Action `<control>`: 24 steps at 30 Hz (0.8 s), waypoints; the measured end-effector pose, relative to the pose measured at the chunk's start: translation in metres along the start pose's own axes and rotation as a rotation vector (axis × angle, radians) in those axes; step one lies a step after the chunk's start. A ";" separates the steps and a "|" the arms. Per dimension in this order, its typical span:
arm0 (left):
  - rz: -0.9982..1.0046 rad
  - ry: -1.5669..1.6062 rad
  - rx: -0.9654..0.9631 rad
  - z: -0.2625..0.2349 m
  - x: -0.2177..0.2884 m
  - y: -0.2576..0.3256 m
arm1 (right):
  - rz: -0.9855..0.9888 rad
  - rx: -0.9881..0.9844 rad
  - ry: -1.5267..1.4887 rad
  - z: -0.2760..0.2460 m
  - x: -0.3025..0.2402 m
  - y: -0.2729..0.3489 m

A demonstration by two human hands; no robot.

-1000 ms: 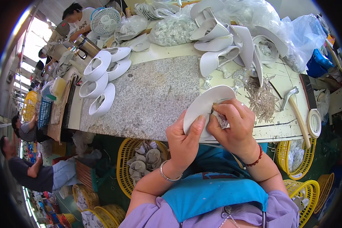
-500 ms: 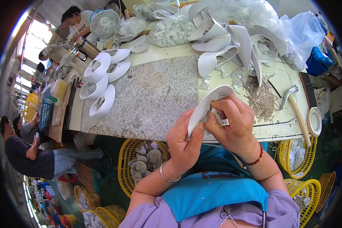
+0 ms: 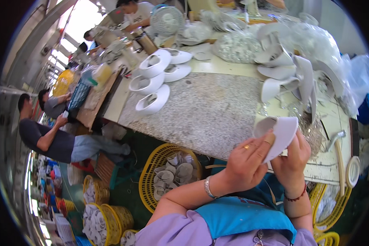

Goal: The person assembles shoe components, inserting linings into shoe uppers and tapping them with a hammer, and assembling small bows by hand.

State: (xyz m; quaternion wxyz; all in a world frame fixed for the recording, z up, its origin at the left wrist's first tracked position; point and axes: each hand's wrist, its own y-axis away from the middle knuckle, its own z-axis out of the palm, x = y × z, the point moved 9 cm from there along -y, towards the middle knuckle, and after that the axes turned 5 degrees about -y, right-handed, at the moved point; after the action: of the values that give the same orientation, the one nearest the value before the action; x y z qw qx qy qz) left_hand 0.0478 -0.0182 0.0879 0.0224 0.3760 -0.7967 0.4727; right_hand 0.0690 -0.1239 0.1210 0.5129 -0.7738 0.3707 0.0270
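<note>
A white, curved shoe upper (image 3: 286, 135) is held up in front of me over the table's near edge. My left hand (image 3: 246, 162) is closed on its left side, with the fingers laid across its face. My right hand (image 3: 294, 158) grips the lower right side, its fingertips partly hidden behind the piece. Several matching white uppers (image 3: 154, 65) with oval openings lie overlapped at the left of the grey speckled slab (image 3: 201, 106). More white uppers (image 3: 279, 73) are piled at the far right.
Thin brown strips (image 3: 313, 141) lie beside a hammer (image 3: 340, 164) and a tape roll (image 3: 353, 171) at the right. Plastic bags (image 3: 235, 47) line the back. Below the table stands a yellow basket (image 3: 144, 184) of white pieces. People (image 3: 45, 131) are at the left.
The upper has been turned and moved rightward, its broad face now toward the right. My left fingers now lie across it, and my right hand has shifted lower behind it. The whole view has swung left.
</note>
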 end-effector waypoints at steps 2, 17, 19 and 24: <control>-0.020 0.087 0.034 -0.003 0.001 -0.002 | -0.022 0.004 -0.017 0.002 -0.001 0.000; -0.206 0.247 -0.007 0.000 -0.022 -0.003 | 0.142 -0.147 -0.383 0.004 0.025 0.015; -0.231 0.270 -0.014 0.001 -0.023 -0.004 | 0.100 -0.216 -0.239 0.009 0.026 0.026; -0.260 0.303 -0.023 0.004 -0.023 -0.007 | 0.070 -0.141 -0.181 0.003 0.026 0.029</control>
State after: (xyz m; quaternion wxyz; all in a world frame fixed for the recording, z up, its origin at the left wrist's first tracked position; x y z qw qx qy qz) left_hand 0.0699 -0.0100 0.0823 0.2070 0.4000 -0.7344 0.5077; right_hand 0.0717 -0.1417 0.0866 0.4875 -0.7890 0.3466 0.1405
